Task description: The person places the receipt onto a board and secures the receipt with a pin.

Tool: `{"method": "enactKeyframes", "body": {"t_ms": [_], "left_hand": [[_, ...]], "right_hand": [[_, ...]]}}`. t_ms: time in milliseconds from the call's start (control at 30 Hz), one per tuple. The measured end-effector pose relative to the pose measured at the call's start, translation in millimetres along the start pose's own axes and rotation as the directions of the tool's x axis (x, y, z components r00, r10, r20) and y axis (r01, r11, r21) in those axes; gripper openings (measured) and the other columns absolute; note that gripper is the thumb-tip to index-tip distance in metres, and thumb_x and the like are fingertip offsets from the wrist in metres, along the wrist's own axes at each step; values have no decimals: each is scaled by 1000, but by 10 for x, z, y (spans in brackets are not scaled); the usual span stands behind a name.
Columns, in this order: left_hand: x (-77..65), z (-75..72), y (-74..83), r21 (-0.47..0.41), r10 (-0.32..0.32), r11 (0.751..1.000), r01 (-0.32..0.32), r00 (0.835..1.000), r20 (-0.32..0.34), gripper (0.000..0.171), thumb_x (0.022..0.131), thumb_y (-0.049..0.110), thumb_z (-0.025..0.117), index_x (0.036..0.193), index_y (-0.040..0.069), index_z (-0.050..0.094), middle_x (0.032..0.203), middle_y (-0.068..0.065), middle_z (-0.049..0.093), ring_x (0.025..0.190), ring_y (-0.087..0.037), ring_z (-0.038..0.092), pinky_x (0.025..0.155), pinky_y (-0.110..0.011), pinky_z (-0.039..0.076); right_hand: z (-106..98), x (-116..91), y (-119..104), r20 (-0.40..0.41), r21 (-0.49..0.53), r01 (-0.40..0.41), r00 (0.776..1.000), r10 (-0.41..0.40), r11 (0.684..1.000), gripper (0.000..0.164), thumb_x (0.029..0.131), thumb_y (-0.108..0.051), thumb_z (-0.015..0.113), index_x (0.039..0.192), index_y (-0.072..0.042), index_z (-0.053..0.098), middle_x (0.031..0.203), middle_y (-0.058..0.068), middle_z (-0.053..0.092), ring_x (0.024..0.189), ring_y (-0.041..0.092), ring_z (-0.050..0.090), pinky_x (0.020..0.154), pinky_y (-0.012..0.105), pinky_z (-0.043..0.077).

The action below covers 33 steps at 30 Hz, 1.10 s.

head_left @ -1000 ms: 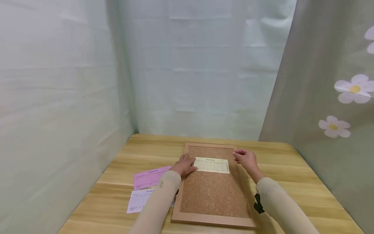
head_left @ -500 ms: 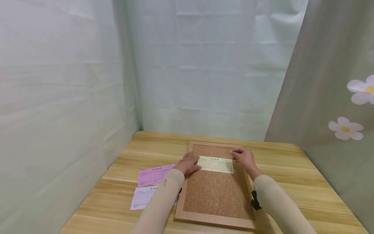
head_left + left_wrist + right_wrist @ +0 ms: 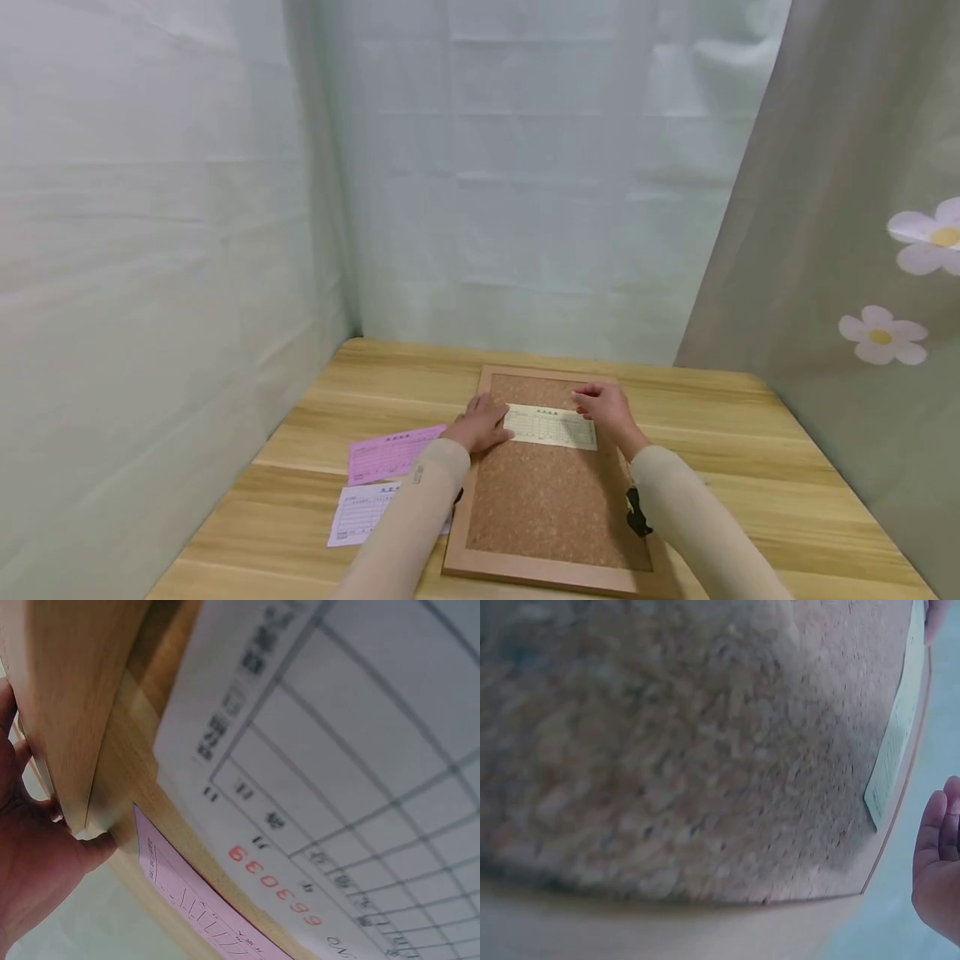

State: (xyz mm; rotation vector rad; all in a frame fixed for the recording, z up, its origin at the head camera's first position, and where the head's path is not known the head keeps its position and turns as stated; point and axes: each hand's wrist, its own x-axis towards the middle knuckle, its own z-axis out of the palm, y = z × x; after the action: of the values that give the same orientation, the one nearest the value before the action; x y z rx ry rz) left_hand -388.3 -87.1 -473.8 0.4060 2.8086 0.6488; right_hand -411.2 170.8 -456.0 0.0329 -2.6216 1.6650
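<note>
A framed corkboard [image 3: 555,508] lies flat on the table. Across its upper part lies a pale yellow printed slip [image 3: 551,427]. My left hand [image 3: 480,423] rests at the slip's left end, thumb and fingers spread apart, pressing it against the board. Over the slip's upper right corner is my right hand [image 3: 606,408], its thumb and fingertips pinched together on a small pale pin, barely visible. In the right wrist view, the slip [image 3: 900,735] lies along the cork, and the right hand [image 3: 937,877] shows at the edge with the pin out of sight.
Left of the board, a pink slip [image 3: 393,452] and a white slip [image 3: 360,514] lie on the wooden table [image 3: 262,508]; the left forearm partly covers the white one. Pale curtains [image 3: 525,183] enclose the table's back and sides.
My right hand has moved left, from beside the board's right frame to over the slip's upper right corner. The left hand stays at the slip's left end. The head view has shifted slightly.
</note>
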Motion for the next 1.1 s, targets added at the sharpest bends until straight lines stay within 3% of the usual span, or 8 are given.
{"method": "enactKeyframes", "body": {"t_ms": [267,800,1100], "left_hand": [[-38,-8,-12,18,-13,1000,13,1000,-5,61,102,43,53,156,22,34,165,-17,4,151,-35,2,114,-60,18],[-47,-8,44,57,11,998,-12,1000,12,61,103,45,49,157,22,32,165,-16,4,151,-34,1,115,-57,18],[-47,27,41,57,-5,998,4,1000,17,62,103,46,49,157,23,31,165,-15,4,151,-32,1,116,-56,18]], "right_hand": [[169,83,17,57,-14,19,998,-19,1000,18,95,-8,66,106,7,70,94,14,71,72,16,65,67,33,57],[242,83,-5,84,-18,-42,996,43,999,20,97,-12,65,110,2,69,100,12,68,81,20,63,75,34,55],[264,113,71,100,-78,-60,993,67,995,10,95,-12,68,96,-3,70,83,8,64,73,19,56,65,29,49]]}}
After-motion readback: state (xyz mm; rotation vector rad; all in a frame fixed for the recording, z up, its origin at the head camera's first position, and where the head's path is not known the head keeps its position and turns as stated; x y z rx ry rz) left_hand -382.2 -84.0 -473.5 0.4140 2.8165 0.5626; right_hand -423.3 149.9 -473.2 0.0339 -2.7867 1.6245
